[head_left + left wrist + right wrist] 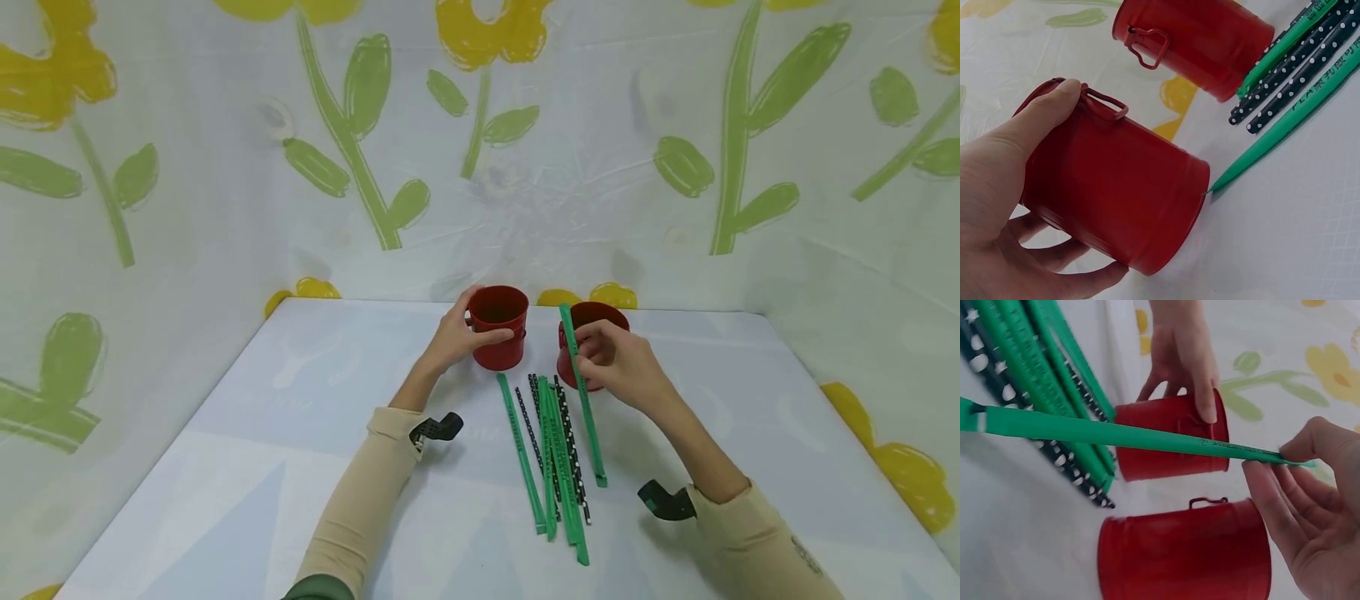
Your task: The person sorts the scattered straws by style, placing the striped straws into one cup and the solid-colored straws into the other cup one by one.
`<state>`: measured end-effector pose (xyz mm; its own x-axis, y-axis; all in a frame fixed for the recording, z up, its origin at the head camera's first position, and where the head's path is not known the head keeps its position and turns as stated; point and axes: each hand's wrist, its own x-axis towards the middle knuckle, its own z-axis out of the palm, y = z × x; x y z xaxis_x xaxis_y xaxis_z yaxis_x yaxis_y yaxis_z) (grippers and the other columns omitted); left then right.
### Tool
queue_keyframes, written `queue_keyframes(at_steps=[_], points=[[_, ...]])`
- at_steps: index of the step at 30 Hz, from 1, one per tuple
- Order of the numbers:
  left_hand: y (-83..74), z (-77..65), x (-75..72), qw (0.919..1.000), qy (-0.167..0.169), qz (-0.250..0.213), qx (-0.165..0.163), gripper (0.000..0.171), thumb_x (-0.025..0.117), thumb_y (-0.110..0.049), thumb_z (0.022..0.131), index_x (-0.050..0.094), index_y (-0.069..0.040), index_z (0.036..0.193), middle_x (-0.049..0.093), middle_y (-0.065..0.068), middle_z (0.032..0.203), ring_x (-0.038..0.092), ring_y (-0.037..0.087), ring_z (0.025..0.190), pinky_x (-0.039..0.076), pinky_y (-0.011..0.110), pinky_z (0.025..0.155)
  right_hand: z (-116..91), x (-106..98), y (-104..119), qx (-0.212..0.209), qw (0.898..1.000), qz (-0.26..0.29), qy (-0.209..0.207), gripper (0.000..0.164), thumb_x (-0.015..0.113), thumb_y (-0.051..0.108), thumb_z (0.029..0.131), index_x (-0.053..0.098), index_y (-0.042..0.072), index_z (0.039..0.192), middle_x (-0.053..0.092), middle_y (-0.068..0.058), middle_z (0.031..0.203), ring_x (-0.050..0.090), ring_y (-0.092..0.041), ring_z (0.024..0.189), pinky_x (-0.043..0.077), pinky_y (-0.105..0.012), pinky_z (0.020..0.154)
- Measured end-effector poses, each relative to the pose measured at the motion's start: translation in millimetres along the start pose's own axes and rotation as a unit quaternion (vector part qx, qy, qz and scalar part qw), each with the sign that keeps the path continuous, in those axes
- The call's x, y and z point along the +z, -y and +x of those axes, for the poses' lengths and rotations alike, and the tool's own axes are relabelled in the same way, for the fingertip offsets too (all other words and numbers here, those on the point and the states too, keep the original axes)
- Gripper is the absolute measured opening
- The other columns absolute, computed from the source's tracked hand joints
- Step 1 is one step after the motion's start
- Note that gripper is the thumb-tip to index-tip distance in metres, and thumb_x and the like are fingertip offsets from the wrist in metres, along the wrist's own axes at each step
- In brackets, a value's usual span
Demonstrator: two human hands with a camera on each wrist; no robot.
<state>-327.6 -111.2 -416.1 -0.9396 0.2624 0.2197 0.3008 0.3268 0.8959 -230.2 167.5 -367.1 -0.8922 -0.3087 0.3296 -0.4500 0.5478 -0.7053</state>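
Observation:
My left hand [452, 337] grips a small red metal bucket [498, 354] standing upright on the table. In the left wrist view its thumb lies by the rim near a wire handle, and the other fingers curl round the far side. Over a second red bucket [1185, 556], my right hand [626, 364] pinches a green paper-wrapped straw [1116, 435] near one end between thumb and fingers. That straw slants down toward the front of the table, passing before the second bucket. Several green wrapped straws [559, 467] lie in front of the buckets, mixed with black white-dotted straws [1304, 81].
A pale table [277, 467] carries everything. Behind and beside it hangs a white sheet [585, 183] printed with yellow flowers and green leaves. One green wrapped straw [521, 450] lies slightly left of the pile. Black wrist cameras [438, 427] jut from both sleeves.

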Motion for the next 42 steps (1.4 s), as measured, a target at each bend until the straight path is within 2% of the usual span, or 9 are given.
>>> queue_keyframes(at_steps=[3,8,12,15,21,27,35,42], points=[[0.1,-0.2,0.2,1.0,-0.002,0.003,-0.003,0.088,0.081,-0.044,0.077,0.032,-0.031,0.149,0.049,-0.008,0.143,0.043,0.018,0.133,0.049,0.049,0.104,8.6,0.0,7.3,-0.017,1.0,0.002,-0.024,0.028,0.068,0.005,0.088,0.06,0.006,0.114,0.067,-0.008,0.09,0.065,-0.018,0.074,0.058,-0.02,0.063],[0.1,0.9,0.5,1.0,-0.003,0.005,0.0,0.088,0.081,-0.042,0.078,0.032,-0.028,0.149,0.049,-0.007,0.143,0.044,0.019,0.133,0.05,0.048,0.102,28.2,-1.9,25.0,-0.049,0.998,0.002,-0.032,0.028,0.065,0.007,0.091,0.058,0.006,0.118,0.068,-0.009,0.093,0.069,-0.018,0.075,0.057,-0.018,0.066],[0.7,0.8,0.2,1.0,-0.002,0.003,-0.001,0.087,0.081,-0.04,0.078,0.032,-0.028,0.149,0.049,-0.006,0.142,0.045,0.019,0.131,0.051,0.047,0.101,48.8,-7.9,40.1,-0.072,0.996,-0.01,-0.042,0.029,0.064,0.009,0.092,0.057,0.006,0.121,0.069,-0.01,0.099,0.071,-0.021,0.08,0.06,-0.026,0.07],[0.5,0.2,0.1,1.0,-0.003,0.002,0.0,0.084,0.081,-0.039,0.078,0.033,-0.03,0.147,0.05,-0.006,0.142,0.046,0.019,0.131,0.051,0.046,0.101,67.1,-15.2,48.6,-0.085,0.993,-0.009,-0.077,0.029,0.063,0.01,0.093,0.057,0.005,0.121,0.07,-0.012,0.102,0.072,-0.024,0.083,0.061,-0.027,0.069],[1.6,0.1,-0.8,1.0,-0.004,0.004,0.008,0.083,0.081,-0.038,0.079,0.034,-0.031,0.146,0.05,-0.007,0.141,0.046,0.018,0.131,0.051,0.046,0.101,102.1,-24.8,66.0,-0.087,0.984,0.03,-0.151,0.027,0.061,0.011,0.094,0.058,0.003,0.12,0.07,-0.014,0.099,0.071,-0.028,0.081,0.057,-0.016,0.064],[2.9,1.6,0.0,0.9998,0.0,-0.007,0.018,0.085,0.082,-0.037,0.078,0.033,-0.028,0.148,0.049,-0.007,0.143,0.045,0.019,0.132,0.052,0.047,0.1,125.8,-29.2,84.5,-0.079,0.978,0.034,-0.192,0.029,0.057,0.016,0.096,0.054,0.004,0.122,0.068,-0.012,0.103,0.069,-0.021,0.084,0.058,-0.017,0.068],[1.7,3.4,-0.7,0.9999,-0.003,-0.009,0.013,0.083,0.082,-0.038,0.077,0.035,-0.034,0.145,0.05,-0.008,0.142,0.045,0.018,0.132,0.052,0.047,0.1,140.7,-22.4,98.1,-0.07,0.977,0.036,-0.196,0.03,0.057,0.016,0.096,0.053,0.005,0.124,0.066,-0.012,0.103,0.067,-0.018,0.084,0.06,-0.024,0.069],[2.7,1.2,0.0,0.9999,-0.004,-0.006,0.008,0.082,0.082,-0.038,0.077,0.035,-0.036,0.144,0.05,-0.009,0.141,0.045,0.018,0.132,0.051,0.047,0.101,143.9,-10.2,96.1,-0.052,0.981,0.034,-0.185,0.03,0.059,0.015,0.096,0.052,0.005,0.124,0.066,-0.013,0.104,0.068,-0.02,0.085,0.061,-0.029,0.07]])
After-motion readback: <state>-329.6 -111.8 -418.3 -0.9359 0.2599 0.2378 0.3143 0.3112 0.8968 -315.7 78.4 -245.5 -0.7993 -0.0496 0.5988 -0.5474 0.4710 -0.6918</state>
